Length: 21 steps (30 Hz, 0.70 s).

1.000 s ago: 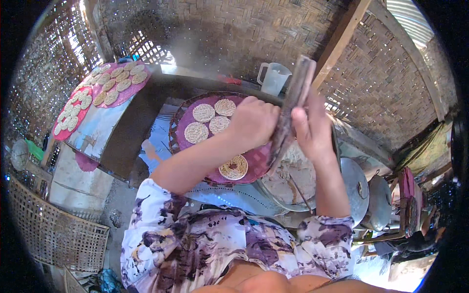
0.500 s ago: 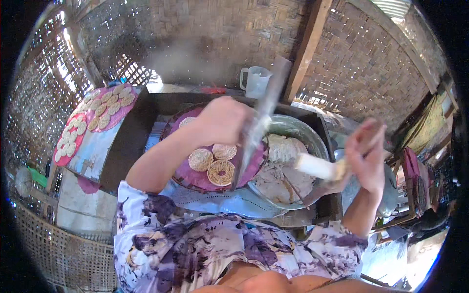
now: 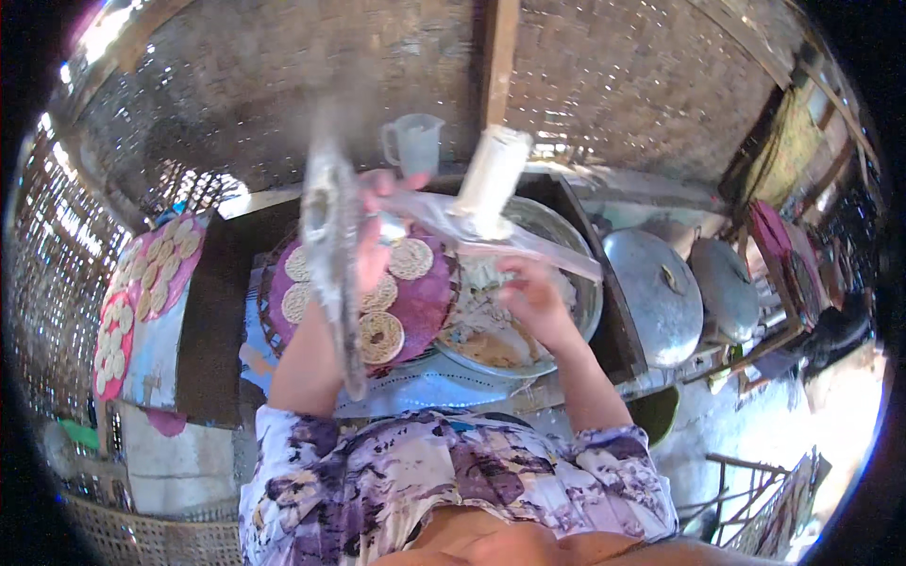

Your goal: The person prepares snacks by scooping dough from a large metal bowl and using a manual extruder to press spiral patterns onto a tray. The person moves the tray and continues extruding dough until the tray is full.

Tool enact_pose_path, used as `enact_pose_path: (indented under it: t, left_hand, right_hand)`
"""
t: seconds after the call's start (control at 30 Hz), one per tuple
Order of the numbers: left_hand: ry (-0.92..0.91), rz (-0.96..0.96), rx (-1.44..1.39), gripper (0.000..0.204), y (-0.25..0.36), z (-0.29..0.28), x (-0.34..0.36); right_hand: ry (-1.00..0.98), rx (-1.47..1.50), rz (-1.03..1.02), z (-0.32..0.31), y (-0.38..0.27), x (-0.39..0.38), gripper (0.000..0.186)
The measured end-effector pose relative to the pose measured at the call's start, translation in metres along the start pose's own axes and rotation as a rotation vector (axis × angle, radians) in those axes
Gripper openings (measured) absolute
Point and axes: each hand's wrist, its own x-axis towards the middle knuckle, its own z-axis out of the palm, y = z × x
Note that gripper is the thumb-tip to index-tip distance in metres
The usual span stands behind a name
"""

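My left hand (image 3: 371, 245) grips a long wooden press, whose worn, blurred grey bar (image 3: 335, 274) stands nearly upright. A second, paler bar (image 3: 552, 257) extends sideways from near that hand, bearing an upright white cylinder (image 3: 491, 174). Just below that bar, my right hand (image 3: 530, 297) has loosely bent, parted fingers and nothing visible in it. Beneath my left hand, a woven tray lined with pink-purple sheet (image 3: 425, 311) holds several round, noodle-like discs (image 3: 380, 337). Beside it, a wide metal basin (image 3: 590, 311) contains pale dough (image 3: 500, 344), partly hidden by my right hand.
More discs lie on pink sheets (image 3: 151, 283) at left. A translucent jug (image 3: 418, 146) stands behind the tray. Lidded metal pots (image 3: 651, 302) and a rack with pink cloth (image 3: 769, 245) are at right. A woven wall (image 3: 613, 85) backs the workspace.
The upright bar has moved left with my left hand. The bar with the white cylinder has risen toward the middle. My right hand has moved leftward beneath it. The camera view has shifted.
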Motion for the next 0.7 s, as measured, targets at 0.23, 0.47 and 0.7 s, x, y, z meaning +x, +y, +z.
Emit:
enact_pose_path:
  t: [0.23,0.47,0.7]
  left_hand:
    - [0.017,0.033,0.308,0.028,0.028,0.002,-0.035]
    - [0.051,-0.19,0.178,0.029,0.043,-0.01,-0.07]
    - [0.188,-0.439,0.115,0.037,0.055,-0.023,-0.094]
  right_hand:
    - [-0.732,-1.025,0.517,-0.025,0.102,-0.044,0.025]
    - [-0.766,-1.229,0.339,-0.088,0.082,-0.023,0.019]
    - [-0.755,-1.336,0.24,-0.071,0.116,-0.018,0.017]
